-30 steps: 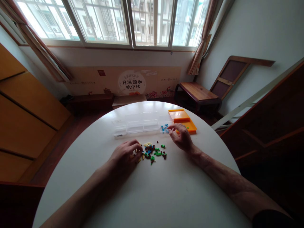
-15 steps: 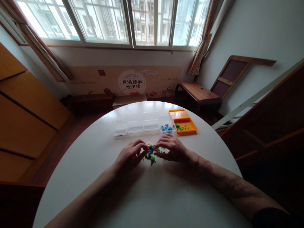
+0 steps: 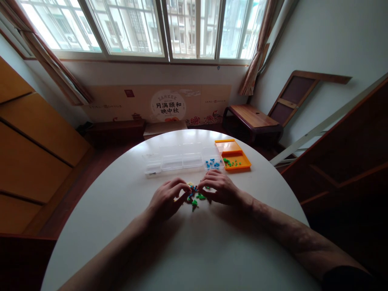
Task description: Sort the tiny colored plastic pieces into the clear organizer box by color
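Note:
A small pile of tiny building bricks (image 3: 194,203) in green, blue, yellow and dark colours lies on the white table. My left hand (image 3: 168,198) reaches in from the left, thumb and index finger pinched close together at the pile. From the other side, my right hand (image 3: 222,188) has its thumb and index finger curled together over the bricks. Whatever is between the fingertips of either hand is too small to make out. Just beyond the right hand, blue bricks (image 3: 213,163) sit in a clear compartment. Green bricks (image 3: 232,163) lie in an orange tray (image 3: 246,165) beside it.
A row of clear plastic boxes (image 3: 171,163) stands behind the hands on the round white table (image 3: 103,210). At the leftmost box's front lies a small dark piece. A wooden stool (image 3: 254,116) stands past the table, under the window side.
At the pile, green bricks beside my right thumb have shifted slightly toward me. Both hands keep nearly the same place and pinched shape.

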Tool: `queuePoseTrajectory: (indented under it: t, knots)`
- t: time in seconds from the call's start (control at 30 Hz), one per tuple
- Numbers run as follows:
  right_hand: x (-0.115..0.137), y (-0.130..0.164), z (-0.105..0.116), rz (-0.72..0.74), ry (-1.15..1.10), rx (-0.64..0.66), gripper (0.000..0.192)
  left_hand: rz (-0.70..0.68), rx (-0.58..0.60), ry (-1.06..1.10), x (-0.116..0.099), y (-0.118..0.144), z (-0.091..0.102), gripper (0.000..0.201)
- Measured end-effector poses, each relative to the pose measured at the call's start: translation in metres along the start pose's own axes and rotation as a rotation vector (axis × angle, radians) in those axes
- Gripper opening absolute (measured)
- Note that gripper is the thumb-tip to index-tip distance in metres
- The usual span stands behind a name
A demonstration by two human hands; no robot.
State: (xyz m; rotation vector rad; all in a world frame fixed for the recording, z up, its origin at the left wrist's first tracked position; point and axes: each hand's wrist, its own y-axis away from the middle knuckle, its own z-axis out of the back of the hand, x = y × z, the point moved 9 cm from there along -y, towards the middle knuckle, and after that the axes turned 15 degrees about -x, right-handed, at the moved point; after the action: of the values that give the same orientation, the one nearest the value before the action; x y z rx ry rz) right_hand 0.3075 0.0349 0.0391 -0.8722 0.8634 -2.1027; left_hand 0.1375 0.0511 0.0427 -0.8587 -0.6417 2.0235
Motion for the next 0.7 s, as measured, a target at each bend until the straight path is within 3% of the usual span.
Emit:
queuePoseTrajectory:
  t: [0.17, 0.27, 0.43, 0.7]
  knots:
    - [-0.043, 0.004, 0.039, -0.236, 0.194, -0.293, 0.011, 0.089, -0.047, -0.12, 0.021, 0.001, 0.022, 0.017]
    - [-0.068, 0.013, 0.056, -0.366, 0.3, -0.385, 0.012, 0.15, -0.03, -0.188, 0.031, 0.003, 0.027, 0.014]
    - [-0.085, 0.021, 0.06, -0.441, 0.372, -0.409, 0.014, 0.149, 0.01, -0.217, 0.032, 0.007, 0.022, 0.012]
    - [-0.079, 0.019, 0.056, -0.449, 0.346, -0.385, 0.013, 0.159, 0.027, -0.226, 0.035, 0.009, 0.018, 0.011]
